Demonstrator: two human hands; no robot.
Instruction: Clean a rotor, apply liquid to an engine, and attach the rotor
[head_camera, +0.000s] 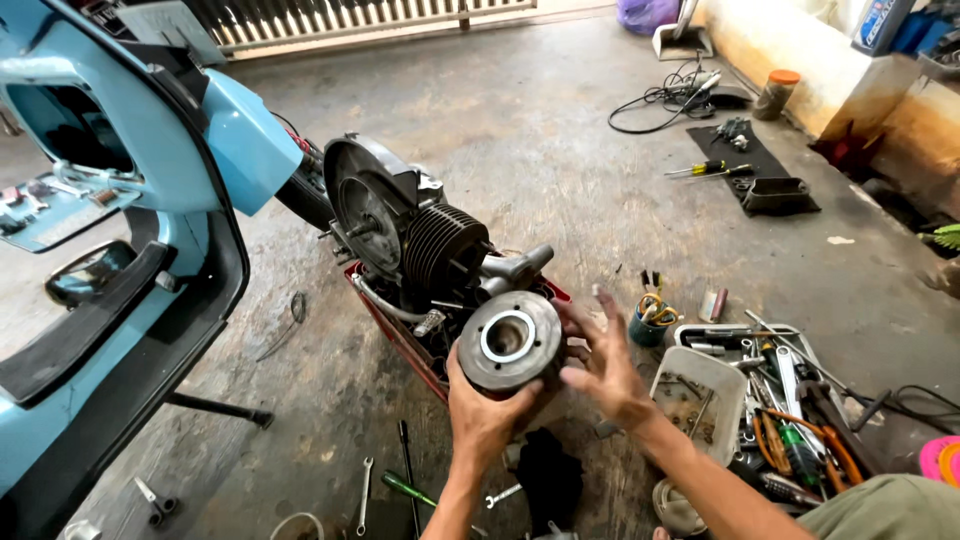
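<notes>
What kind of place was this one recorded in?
Most likely a home garage or small scooter repair space. A blue scooter stands on bare concrete floor, an engine sits out of it, and tools lie around. The left hand holds a round metal part.

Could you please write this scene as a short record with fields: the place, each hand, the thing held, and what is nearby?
Place: concrete floor of a workshop
Left hand: grips round metal drum from below
Right hand: open, fingers spread, at the drum's right edge
Behind drum: finned engine on a red tray
Left: light blue scooter body
Right: tray of tools, white container
Floor near: wrenches, green screwdriver
</notes>
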